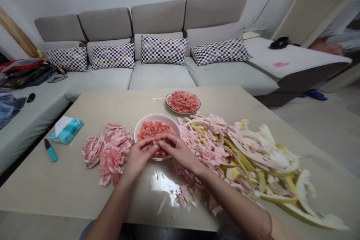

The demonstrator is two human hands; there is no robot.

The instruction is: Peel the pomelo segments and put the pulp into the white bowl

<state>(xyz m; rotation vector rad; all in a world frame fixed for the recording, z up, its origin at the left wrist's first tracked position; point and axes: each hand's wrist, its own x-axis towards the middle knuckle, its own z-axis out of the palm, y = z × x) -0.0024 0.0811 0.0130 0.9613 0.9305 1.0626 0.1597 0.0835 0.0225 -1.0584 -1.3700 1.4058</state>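
My left hand [142, 153] and my right hand [176, 150] meet over the near rim of a white bowl [177, 125]. Fingers and thumbs of both are pinched together, and whatever sits between the fingertips is too small and covered to name. Loose pink-red pomelo flesh [153, 129] fills the bowl. Left of it lies a pile of pomelo segments [114, 150], some with pale membrane on them. On the right spreads a big heap of pomelo peel and torn membrane [225, 146], its near-left side partly behind my right forearm.
A dark-rimmed plate [166, 102] of pomelo flesh stands behind the bowl. At the left of the table [92, 101] are a tissue pack [67, 131] and a teal-handled knife [51, 152]. Membrane scraps [184, 195] lie near the front edge. A sofa [160, 75] stands beyond.
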